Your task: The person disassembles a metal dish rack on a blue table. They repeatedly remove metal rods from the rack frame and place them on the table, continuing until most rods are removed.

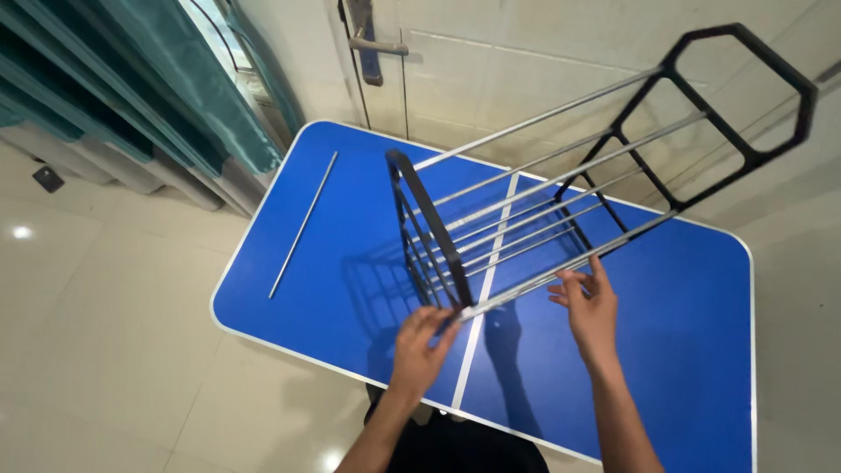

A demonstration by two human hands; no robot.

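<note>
Head view: metal rack (526, 201) stands tilted on blue worktop (683, 350), black end frames joined by silver rods. Left hand (419, 346) pinches lower corner of near black frame (429, 228). Right hand (589, 307) half open, fingers resting on lowest silver rod (526, 285). Loose silver rod (304, 223) lies on worktop, well left of rack. Teal curtain (149, 79) beyond worktop's left edge.

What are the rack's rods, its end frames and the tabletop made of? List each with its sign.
Rods: likely metal, a bright silvery sheen.
End frames: matte black, plastic or coated metal; cannot tell.
Tabletop: smooth glossy blue surface with a pale rim, material unclear.
</note>
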